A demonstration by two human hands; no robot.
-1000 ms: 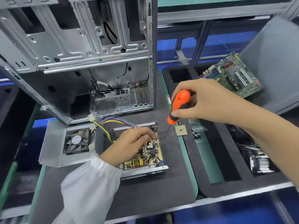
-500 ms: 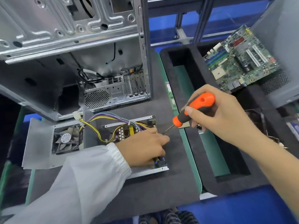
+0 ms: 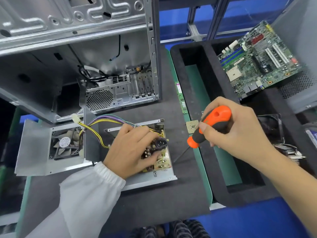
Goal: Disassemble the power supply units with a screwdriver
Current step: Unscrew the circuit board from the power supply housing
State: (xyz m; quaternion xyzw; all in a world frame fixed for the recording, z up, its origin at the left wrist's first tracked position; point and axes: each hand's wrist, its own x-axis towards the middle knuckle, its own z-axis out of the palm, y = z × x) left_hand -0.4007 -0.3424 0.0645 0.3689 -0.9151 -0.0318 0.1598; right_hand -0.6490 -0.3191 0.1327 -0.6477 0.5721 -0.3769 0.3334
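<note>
An opened power supply unit (image 3: 154,177) lies on the dark mat, its yellow circuit board (image 3: 163,160) exposed. My left hand (image 3: 130,152) rests on the board, fingers curled round the black socket part (image 3: 160,143). Its removed cover with the fan (image 3: 65,143) lies to the left, still joined by coloured wires (image 3: 96,127). My right hand (image 3: 235,133) grips the orange and black screwdriver (image 3: 211,126), whose thin shaft points down-left toward the unit's right edge, tip just beside it.
An empty silver computer case (image 3: 103,57) stands behind the unit. A black foam tray (image 3: 202,152) sits to the right, with a green motherboard (image 3: 260,60) at its far end. A small square chip (image 3: 192,127) lies beside the screwdriver. A heatsink (image 3: 289,152) shows behind my right wrist.
The camera has tipped further down and closer. My right hand lowered the screwdriver and tilted it toward the unit's right side. My left hand shifted on the board, uncovering the black socket.
</note>
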